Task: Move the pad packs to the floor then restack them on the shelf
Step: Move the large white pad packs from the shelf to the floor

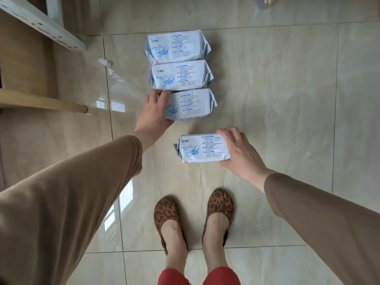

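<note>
A single wide-angle view is taken from the head, aimed almost straight down at the tiled floor (pixel 267 99). Both sleeved arms are seen reaching away from the lens. The feet (pixel 193 219) are caught beneath the fingers, near the bottom edge; a shelf (pixel 41 23) is clipped far left of them.
</note>
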A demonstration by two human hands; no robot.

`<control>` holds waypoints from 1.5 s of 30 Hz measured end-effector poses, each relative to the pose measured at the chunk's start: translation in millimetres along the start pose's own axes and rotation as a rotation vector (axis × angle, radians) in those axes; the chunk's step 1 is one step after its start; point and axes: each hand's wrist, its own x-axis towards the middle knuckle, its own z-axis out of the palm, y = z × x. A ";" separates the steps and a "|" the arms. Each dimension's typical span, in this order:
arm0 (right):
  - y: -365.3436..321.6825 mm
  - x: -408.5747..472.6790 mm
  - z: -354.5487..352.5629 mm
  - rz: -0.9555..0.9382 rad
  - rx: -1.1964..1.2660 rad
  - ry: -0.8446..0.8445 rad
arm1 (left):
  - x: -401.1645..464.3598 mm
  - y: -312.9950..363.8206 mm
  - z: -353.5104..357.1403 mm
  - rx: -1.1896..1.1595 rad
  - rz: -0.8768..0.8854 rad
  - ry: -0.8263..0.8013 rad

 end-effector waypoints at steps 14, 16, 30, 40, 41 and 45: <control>-34.9 45.9 12.2 0.013 0.018 0.034 | -61.0 -46.1 -19.7 -0.106 -0.086 0.092; -41.2 51.3 15.7 0.044 0.007 0.070 | -69.6 -48.5 -18.0 -0.095 -0.092 0.063; -62.0 44.2 3.2 0.298 -0.079 0.074 | -96.8 -18.8 -22.2 -0.068 -0.110 0.016; -76.8 -52.8 -134.1 0.317 0.100 0.063 | -129.0 82.2 -145.4 0.155 -0.102 -0.196; -84.0 -64.6 -153.3 0.340 0.128 0.065 | -131.4 96.9 -164.4 0.163 -0.102 -0.208; -120.4 -111.4 -238.1 0.387 0.173 0.022 | -141.9 158.5 -249.9 0.164 -0.089 -0.242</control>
